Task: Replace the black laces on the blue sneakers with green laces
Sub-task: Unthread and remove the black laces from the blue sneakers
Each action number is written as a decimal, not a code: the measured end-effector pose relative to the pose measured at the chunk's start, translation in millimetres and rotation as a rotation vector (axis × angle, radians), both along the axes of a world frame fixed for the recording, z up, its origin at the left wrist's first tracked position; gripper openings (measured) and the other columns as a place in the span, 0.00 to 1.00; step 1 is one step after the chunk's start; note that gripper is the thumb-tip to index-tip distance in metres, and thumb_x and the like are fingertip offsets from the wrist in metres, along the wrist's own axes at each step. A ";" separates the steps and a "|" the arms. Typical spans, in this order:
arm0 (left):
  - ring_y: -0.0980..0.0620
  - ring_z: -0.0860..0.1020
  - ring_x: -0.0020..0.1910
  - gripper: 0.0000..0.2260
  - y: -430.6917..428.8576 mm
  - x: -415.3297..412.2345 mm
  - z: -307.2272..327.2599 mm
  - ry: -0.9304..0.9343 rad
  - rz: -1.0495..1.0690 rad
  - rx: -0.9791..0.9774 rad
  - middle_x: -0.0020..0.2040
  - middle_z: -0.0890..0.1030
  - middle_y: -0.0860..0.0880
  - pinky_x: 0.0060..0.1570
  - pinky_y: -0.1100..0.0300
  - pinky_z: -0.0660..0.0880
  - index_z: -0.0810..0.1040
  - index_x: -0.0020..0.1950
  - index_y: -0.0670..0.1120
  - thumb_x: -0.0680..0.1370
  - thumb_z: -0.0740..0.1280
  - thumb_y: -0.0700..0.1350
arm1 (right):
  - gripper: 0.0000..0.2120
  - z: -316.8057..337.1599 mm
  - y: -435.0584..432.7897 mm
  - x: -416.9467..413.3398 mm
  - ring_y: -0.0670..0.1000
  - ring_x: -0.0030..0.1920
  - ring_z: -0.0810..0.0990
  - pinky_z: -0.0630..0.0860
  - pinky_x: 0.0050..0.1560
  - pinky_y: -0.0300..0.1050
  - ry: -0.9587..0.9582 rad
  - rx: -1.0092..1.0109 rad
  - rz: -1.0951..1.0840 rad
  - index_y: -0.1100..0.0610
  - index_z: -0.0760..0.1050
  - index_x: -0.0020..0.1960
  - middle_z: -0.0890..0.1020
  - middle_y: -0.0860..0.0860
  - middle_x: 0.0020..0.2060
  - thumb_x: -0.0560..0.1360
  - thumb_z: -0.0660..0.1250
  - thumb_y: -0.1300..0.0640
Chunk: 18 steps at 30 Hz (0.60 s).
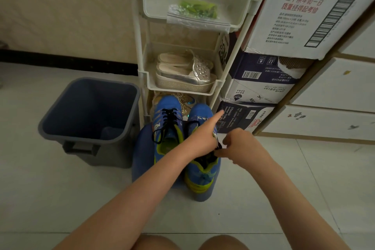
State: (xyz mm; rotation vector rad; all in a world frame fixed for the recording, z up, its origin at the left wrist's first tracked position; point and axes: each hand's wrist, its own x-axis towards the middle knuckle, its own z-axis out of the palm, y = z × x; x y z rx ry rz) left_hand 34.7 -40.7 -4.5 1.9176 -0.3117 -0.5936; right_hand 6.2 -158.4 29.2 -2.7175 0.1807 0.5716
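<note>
1. Head view, looking down past two bare forearms: the blue sneakers stand side by side on a blue stool. Their toes point at a white rack, right up against its lowest tier.
2. The sneaker nearer the bin is threaded with black laces, and the loose ends trail over its side.
3. The left hand lies across the other sneaker. Its forefinger is stretched straight out toward the boxes and the other fingers are tucked under. I cannot tell whether they grasp anything.
4. The right hand sits just beside the left one with its fingers curled. It pinches a strand of the black laces at that sneaker's opening.
5. The green laces lie in a clear zip bag on the rack's top tier, well apart from the shoes.
6. A pair of silver sandals sits on the middle tier.
7. A grey bin stands on the tiled floor just beside the stool, on the left.
8. Stacked cardboard boxes stand on the rack's other side.
</note>
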 end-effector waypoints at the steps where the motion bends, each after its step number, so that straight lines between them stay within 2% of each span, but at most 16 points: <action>1: 0.51 0.70 0.64 0.37 3.8 -1.8 -2.3 0.000 0.002 -0.021 0.65 0.70 0.51 0.56 0.63 0.73 0.52 0.78 0.51 0.74 0.55 0.25 | 0.17 6.3 -1.4 -1.0 0.54 0.41 0.79 0.76 0.40 0.46 -0.031 -0.006 0.010 0.62 0.77 0.54 0.80 0.56 0.44 0.69 0.74 0.54; 2: 0.52 0.69 0.67 0.36 8.6 -3.6 -3.9 -0.002 0.021 -0.052 0.69 0.69 0.51 0.54 0.70 0.72 0.56 0.77 0.49 0.73 0.54 0.25 | 0.17 12.5 -0.7 -1.7 0.53 0.42 0.79 0.75 0.42 0.45 -0.071 -0.008 0.030 0.60 0.77 0.55 0.80 0.55 0.46 0.69 0.74 0.53; 3: 0.53 0.69 0.68 0.34 14.9 -5.8 -3.7 -0.026 0.081 -0.093 0.69 0.70 0.50 0.56 0.71 0.70 0.62 0.75 0.47 0.72 0.54 0.24 | 0.16 16.9 2.8 -1.7 0.52 0.44 0.78 0.74 0.43 0.43 -0.124 0.012 0.050 0.58 0.77 0.55 0.80 0.54 0.47 0.70 0.73 0.53; 5: 0.56 0.74 0.61 0.27 32.7 -9.9 -4.4 -0.170 0.335 -0.125 0.61 0.76 0.50 0.62 0.63 0.71 0.73 0.66 0.45 0.73 0.55 0.24 | 0.09 18.9 15.0 -1.9 0.49 0.44 0.77 0.70 0.43 0.39 -0.246 0.133 0.072 0.56 0.79 0.52 0.80 0.51 0.45 0.73 0.70 0.54; 6: 0.57 0.76 0.57 0.23 44.7 -11.7 -6.2 -0.279 0.477 -0.075 0.57 0.78 0.51 0.61 0.60 0.73 0.77 0.61 0.45 0.73 0.56 0.25 | 0.07 15.4 23.6 -1.6 0.48 0.44 0.77 0.70 0.43 0.39 -0.288 0.194 0.076 0.56 0.80 0.51 0.81 0.51 0.45 0.74 0.68 0.56; 8: 0.54 0.76 0.54 0.18 70.5 -15.1 -12.1 -0.459 0.664 0.064 0.55 0.78 0.50 0.58 0.59 0.74 0.78 0.56 0.46 0.73 0.59 0.28 | 0.07 -0.5 42.0 1.7 0.51 0.46 0.78 0.74 0.48 0.44 -0.324 0.249 0.107 0.56 0.80 0.50 0.82 0.52 0.46 0.76 0.65 0.56; 9: 0.52 0.76 0.55 0.17 81.2 -16.0 -17.0 -0.490 0.698 0.138 0.55 0.77 0.48 0.58 0.57 0.73 0.77 0.56 0.46 0.73 0.61 0.29 | 0.07 -11.8 50.8 4.3 0.53 0.48 0.78 0.75 0.50 0.47 -0.318 0.241 0.132 0.57 0.79 0.51 0.82 0.54 0.47 0.77 0.65 0.55; 10: 0.49 0.75 0.56 0.16 89.8 -16.2 -22.7 -0.486 0.705 0.211 0.56 0.76 0.47 0.58 0.54 0.73 0.77 0.57 0.46 0.73 0.63 0.31 | 0.09 -22.3 59.9 6.9 0.55 0.49 0.78 0.75 0.50 0.50 -0.304 0.219 0.155 0.57 0.78 0.53 0.81 0.55 0.48 0.77 0.65 0.54; 12: 0.47 0.75 0.57 0.17 99.2 -16.0 -34.5 -0.366 0.687 0.295 0.58 0.74 0.46 0.58 0.51 0.73 0.75 0.61 0.45 0.73 0.67 0.35 | 0.14 -39.3 75.3 12.1 0.57 0.52 0.78 0.74 0.48 0.49 -0.295 0.123 0.192 0.58 0.74 0.58 0.80 0.56 0.50 0.78 0.64 0.50; 15: 0.48 0.77 0.58 0.19 102.8 -19.0 -45.1 -0.199 0.596 0.276 0.59 0.76 0.46 0.59 0.51 0.74 0.74 0.63 0.45 0.73 0.70 0.39 | 0.17 -50.0 86.3 19.4 0.56 0.58 0.75 0.72 0.47 0.47 -0.412 -0.087 0.216 0.58 0.70 0.62 0.77 0.55 0.57 0.78 0.63 0.49; 18: 0.50 0.77 0.59 0.19 103.9 -21.4 -46.4 -0.202 0.571 0.274 0.59 0.78 0.47 0.60 0.53 0.74 0.75 0.64 0.46 0.73 0.70 0.38 | 0.15 -51.5 88.0 26.6 0.55 0.61 0.70 0.70 0.52 0.47 -0.491 -0.194 0.241 0.57 0.71 0.62 0.75 0.55 0.58 0.78 0.62 0.52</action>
